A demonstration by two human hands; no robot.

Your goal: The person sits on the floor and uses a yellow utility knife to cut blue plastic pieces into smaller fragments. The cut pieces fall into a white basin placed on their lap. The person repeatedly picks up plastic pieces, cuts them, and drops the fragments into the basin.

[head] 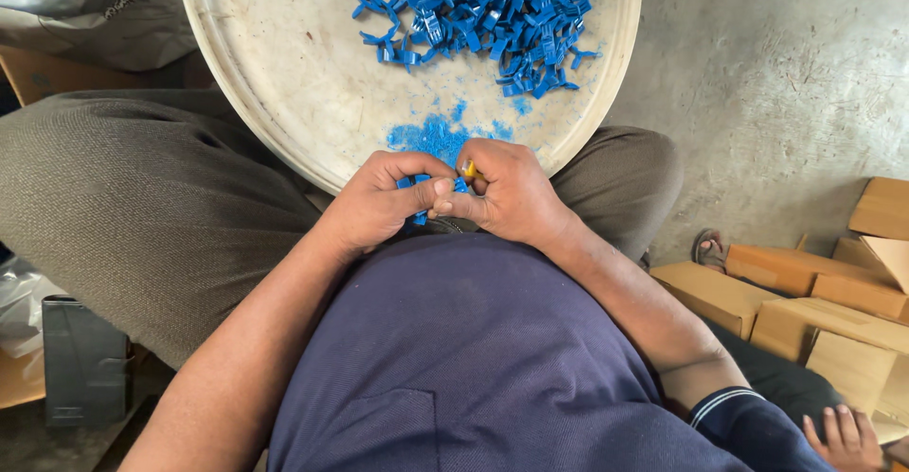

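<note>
I observe the left hand (379,202) and right hand (511,193) closed together on a small blue plastic piece (419,216), the right also pinching a yellow tool (470,168), at six o'clock below the round tray (284,65) bearing blue clips (492,13).

One round cream tray (284,74) lies at twelve o'clock, carrying a single heap of small blue plastic pieces (492,17), too many and too tangled to count, plus one patch of blue shavings (431,136). Two hands (445,197) meet at the centre, pinching one blue piece (419,214). At four o'clock sit about six brown cardboard boxes (805,292), and one other person's hand (843,439) shows at five o'clock.
</note>
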